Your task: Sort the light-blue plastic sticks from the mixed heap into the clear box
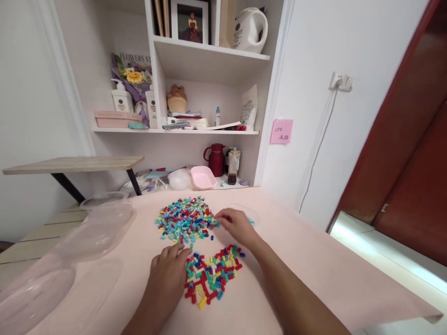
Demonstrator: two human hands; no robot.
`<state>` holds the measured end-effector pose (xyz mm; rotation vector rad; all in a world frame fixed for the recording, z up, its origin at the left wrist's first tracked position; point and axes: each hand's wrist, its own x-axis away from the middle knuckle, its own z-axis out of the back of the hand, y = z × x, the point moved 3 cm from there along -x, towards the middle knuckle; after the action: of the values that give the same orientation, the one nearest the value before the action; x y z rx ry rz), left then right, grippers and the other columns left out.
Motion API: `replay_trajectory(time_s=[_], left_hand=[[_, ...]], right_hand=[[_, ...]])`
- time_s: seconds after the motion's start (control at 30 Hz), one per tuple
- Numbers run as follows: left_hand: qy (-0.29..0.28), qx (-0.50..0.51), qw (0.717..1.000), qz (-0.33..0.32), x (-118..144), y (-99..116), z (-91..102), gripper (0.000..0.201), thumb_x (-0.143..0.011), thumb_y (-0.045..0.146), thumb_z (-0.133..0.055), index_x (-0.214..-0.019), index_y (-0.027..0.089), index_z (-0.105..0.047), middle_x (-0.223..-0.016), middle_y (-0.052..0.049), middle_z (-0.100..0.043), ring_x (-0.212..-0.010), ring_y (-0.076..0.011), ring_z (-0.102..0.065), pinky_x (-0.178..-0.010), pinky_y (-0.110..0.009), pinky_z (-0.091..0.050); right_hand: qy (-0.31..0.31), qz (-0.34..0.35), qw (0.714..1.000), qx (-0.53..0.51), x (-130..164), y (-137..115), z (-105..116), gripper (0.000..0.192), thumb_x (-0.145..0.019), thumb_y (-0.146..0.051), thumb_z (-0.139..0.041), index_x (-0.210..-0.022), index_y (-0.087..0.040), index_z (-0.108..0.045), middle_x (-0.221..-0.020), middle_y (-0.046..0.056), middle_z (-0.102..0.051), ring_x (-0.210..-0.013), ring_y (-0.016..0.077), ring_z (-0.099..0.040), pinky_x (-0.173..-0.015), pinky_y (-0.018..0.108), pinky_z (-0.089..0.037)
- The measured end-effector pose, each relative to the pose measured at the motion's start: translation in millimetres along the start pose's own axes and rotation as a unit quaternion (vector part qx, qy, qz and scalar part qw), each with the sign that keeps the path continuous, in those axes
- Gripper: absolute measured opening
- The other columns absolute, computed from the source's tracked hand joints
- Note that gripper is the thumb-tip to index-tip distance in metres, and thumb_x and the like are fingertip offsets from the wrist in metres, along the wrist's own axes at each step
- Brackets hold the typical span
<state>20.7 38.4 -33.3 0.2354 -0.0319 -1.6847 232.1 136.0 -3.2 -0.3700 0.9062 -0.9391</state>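
Note:
A large heap of small coloured toy bricks lies on the pink-covered table. Closer to me is a smaller, looser group of bricks in red, yellow, green and blue. My left hand rests at the left edge of this group, its fingers loosely spread and bent, thumb beside the bricks. At the right edge of the large heap, my right hand reaches in with thumb and fingers drawn together; whatever is between the fingertips is too small to make out. Behind the right hand, a clear shallow container with some light blue bricks is partly hidden.
Several clear plastic containers line the left side of the table. A pink tray, a dark red jug and a bottle of dark liquid stand at the back under shelves. To the left is a small wooden shelf.

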Motion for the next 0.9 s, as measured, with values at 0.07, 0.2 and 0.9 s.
replay_trajectory(time_s=[0.07,0.2,0.9], left_hand=[[0.004,0.004,1.0,0.0,1,1,0.4,0.047,-0.09,0.015,-0.032,-0.125,0.031,-0.058,-0.139,-0.003,-0.054,-0.128,-0.0195,-0.043,-0.101,-0.039,-0.033],[0.003,0.005,1.0,-0.002,1,1,0.7,0.047,-0.09,0.014,-0.032,-0.126,0.031,-0.058,-0.138,-0.003,-0.054,-0.128,-0.0197,-0.044,-0.101,-0.039,-0.033],[0.01,0.004,1.0,-0.009,1,0,-1.0,0.043,-0.09,0.015,-0.032,-0.12,0.029,-0.06,-0.136,-0.003,-0.055,-0.125,-0.0208,-0.046,-0.099,-0.039,-0.034]], right_hand=[[-0.103,0.038,0.994,-0.003,5,-9,-19,0.019,-0.082,-0.019,-0.056,-0.087,-0.022,-0.074,-0.087,0.001,-0.071,-0.079,0.0151,-0.063,-0.075,0.025,-0.045],[-0.185,0.062,0.981,-0.013,14,-20,-42,0.019,-0.08,-0.019,-0.062,-0.094,-0.024,-0.074,-0.085,0.0,-0.069,-0.074,0.0132,-0.061,-0.07,0.021,-0.045],[-0.23,0.088,0.969,0.024,18,-32,-51,0.023,-0.075,-0.012,-0.065,-0.092,-0.025,-0.072,-0.084,-0.001,-0.065,-0.077,0.0129,-0.058,-0.072,0.021,-0.041]])
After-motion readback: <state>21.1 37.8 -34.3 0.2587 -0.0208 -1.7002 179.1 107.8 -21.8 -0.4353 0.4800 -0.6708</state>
